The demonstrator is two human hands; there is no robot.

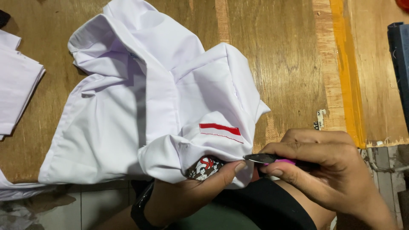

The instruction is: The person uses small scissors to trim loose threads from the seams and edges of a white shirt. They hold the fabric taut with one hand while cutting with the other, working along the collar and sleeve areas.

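While my left hand [191, 191] pinched the white shirt [149, 106] at its hem over the wooden table [289, 64] edge, my right hand [328, 170] gripped a small pink-handled cutter [266, 159], its tip touching the fabric.

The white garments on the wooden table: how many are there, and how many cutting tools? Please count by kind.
White shirt held by left hand: 1
Folded white garments at the left edge: 1 stack, number unclear
Small pink-handled cutting tool in right hand: 1
Total: 3
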